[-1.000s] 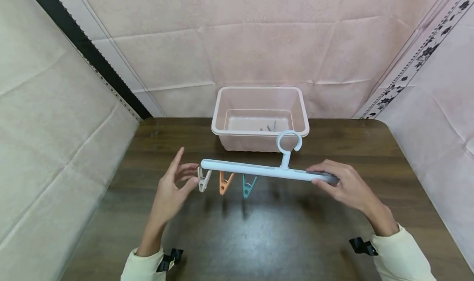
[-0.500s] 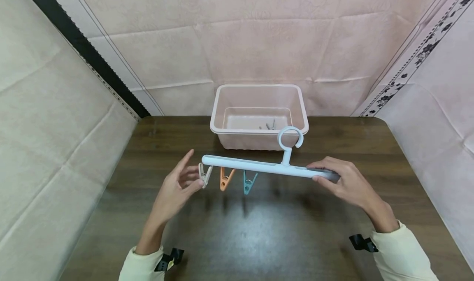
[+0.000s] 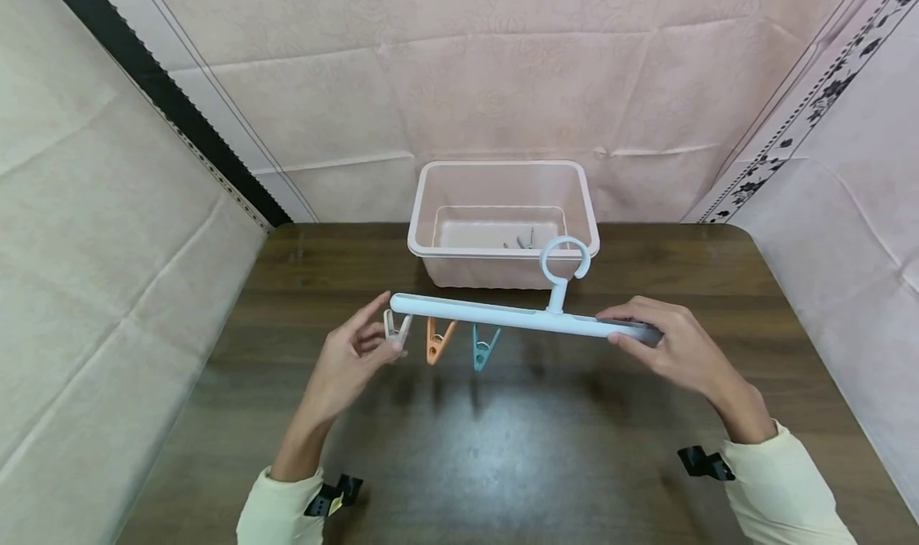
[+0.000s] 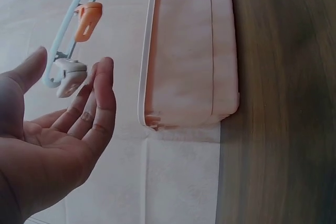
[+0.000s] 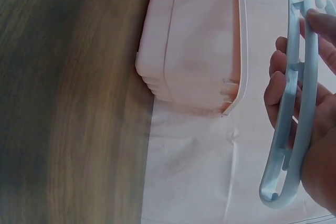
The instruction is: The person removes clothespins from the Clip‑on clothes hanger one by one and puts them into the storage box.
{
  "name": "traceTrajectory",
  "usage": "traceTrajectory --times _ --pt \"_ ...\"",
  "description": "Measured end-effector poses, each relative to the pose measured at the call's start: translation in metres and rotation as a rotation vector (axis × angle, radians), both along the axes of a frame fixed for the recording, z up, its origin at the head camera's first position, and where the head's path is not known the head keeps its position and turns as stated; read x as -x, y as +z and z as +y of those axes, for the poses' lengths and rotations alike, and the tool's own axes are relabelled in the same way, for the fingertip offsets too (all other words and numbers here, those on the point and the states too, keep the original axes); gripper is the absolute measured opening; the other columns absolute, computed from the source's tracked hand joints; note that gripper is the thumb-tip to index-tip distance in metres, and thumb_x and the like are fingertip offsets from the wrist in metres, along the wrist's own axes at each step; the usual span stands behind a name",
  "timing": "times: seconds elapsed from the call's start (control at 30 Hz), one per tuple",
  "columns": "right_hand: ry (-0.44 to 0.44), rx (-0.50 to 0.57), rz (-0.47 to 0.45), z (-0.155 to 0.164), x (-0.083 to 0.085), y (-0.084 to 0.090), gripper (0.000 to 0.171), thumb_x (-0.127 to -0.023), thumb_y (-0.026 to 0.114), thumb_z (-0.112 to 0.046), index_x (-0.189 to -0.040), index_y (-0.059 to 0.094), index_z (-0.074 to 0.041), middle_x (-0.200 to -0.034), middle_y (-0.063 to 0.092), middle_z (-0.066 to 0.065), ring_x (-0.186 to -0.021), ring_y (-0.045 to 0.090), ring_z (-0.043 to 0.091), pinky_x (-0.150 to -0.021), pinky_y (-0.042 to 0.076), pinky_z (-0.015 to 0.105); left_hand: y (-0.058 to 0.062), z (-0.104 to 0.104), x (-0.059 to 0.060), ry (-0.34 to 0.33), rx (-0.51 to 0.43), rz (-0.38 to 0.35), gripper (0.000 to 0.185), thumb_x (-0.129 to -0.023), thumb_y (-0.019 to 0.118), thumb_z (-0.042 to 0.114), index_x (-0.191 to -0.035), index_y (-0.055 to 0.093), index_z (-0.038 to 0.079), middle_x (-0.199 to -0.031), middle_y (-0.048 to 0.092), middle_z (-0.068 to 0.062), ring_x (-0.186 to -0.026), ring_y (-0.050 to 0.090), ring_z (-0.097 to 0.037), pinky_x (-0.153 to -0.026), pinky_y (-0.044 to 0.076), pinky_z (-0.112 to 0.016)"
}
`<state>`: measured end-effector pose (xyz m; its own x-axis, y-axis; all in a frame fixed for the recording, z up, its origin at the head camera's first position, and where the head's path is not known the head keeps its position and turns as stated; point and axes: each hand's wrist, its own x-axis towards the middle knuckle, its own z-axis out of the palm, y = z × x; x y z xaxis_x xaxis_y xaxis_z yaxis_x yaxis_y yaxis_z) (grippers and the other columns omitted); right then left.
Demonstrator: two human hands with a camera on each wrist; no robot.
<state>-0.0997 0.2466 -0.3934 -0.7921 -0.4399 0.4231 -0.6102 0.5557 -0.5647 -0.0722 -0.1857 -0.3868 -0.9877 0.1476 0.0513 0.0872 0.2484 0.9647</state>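
Note:
My right hand (image 3: 678,349) grips the right end of a light blue clothes hanger (image 3: 495,314), holding it above the table, roughly level with its hook (image 3: 565,262) upward. Three clothespins hang from its left half: a white clothespin (image 4: 71,80) at the end, then an orange clothespin (image 3: 435,347) and a teal clothespin (image 3: 482,352). Around the white one curves my left hand (image 3: 345,369). In the left wrist view its thumb stands apart from that clothespin, and the fingertips lie close on the other side; whether they touch it I cannot tell.
Behind the hanger, a pale pink plastic bin (image 3: 488,274) stands at the back of the brown wooden table (image 3: 502,465). A few small greyish pieces (image 3: 527,240) lie inside it. Light cloth walls (image 3: 502,98) rise behind and on both sides.
My left hand has moved up and right, bringing thumb and fingers around the white clothespin. The hanger has risen slightly in the head view, still in my right hand.

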Motion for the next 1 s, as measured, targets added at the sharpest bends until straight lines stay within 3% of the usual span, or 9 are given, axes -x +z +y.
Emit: traceTrajectory --times 0.17,0.4,0.57,0.73,1.0 --pt "0.012 0.001 -0.001 -0.001 0.0 0.0 0.038 -0.083 0.08 -0.001 -0.113 0.074 -0.022 -0.099 0.067 -0.012 -0.077 0.056 0.008 -0.07 0.042 0.022 0.0 0.002 0.004 0.023 -0.063 -0.046 0.058 -0.097 0.066 0.005 -0.15 0.042 0.001 -0.11 0.068 -0.027 -0.091 0.07 -0.041 -0.076 0.057 -0.03" --pt "0.007 -0.007 -0.019 0.0 -0.001 -0.003 0.038 -0.082 0.08 0.0 -0.113 0.074 -0.022 -0.097 0.066 -0.013 -0.076 0.056 0.008 -0.069 0.042 0.022 -0.001 0.002 0.004 0.028 -0.02 -0.101 0.028 -0.098 0.066 0.008 -0.122 0.064 -0.007 -0.099 0.071 -0.024 -0.08 0.07 -0.022 -0.065 0.053 -0.027" --pt "0.02 -0.004 -0.017 -0.001 0.0 -0.005 0.039 -0.083 0.079 0.0 -0.115 0.074 -0.022 -0.097 0.067 -0.013 -0.076 0.056 0.008 -0.069 0.042 0.022 0.0 0.003 0.003 0.038 0.017 -0.14 0.026 -0.095 0.071 0.011 -0.114 0.069 -0.005 -0.094 0.072 -0.015 -0.076 0.068 -0.025 -0.061 0.051 -0.027" --pt "0.054 -0.005 0.015 -0.002 0.001 -0.008 0.039 -0.083 0.079 0.001 -0.117 0.075 -0.018 -0.099 0.067 -0.014 -0.075 0.056 0.006 -0.067 0.043 0.021 -0.002 0.004 0.003 -0.002 -0.035 -0.143 0.021 -0.092 0.073 0.008 -0.107 0.068 -0.007 -0.086 0.072 -0.015 -0.074 0.069 -0.037 -0.058 0.05 -0.027" --pt "0.071 0.02 0.028 -0.003 0.0 -0.011 0.041 -0.082 0.079 0.003 -0.118 0.075 -0.016 -0.1 0.068 -0.013 -0.072 0.055 0.005 -0.063 0.042 0.02 -0.004 0.007 0.002 -0.02 -0.133 -0.178 0.029 -0.09 0.073 0.002 -0.114 0.062 -0.011 -0.089 0.072 -0.016 -0.073 0.069 -0.021 -0.063 0.054 -0.033"
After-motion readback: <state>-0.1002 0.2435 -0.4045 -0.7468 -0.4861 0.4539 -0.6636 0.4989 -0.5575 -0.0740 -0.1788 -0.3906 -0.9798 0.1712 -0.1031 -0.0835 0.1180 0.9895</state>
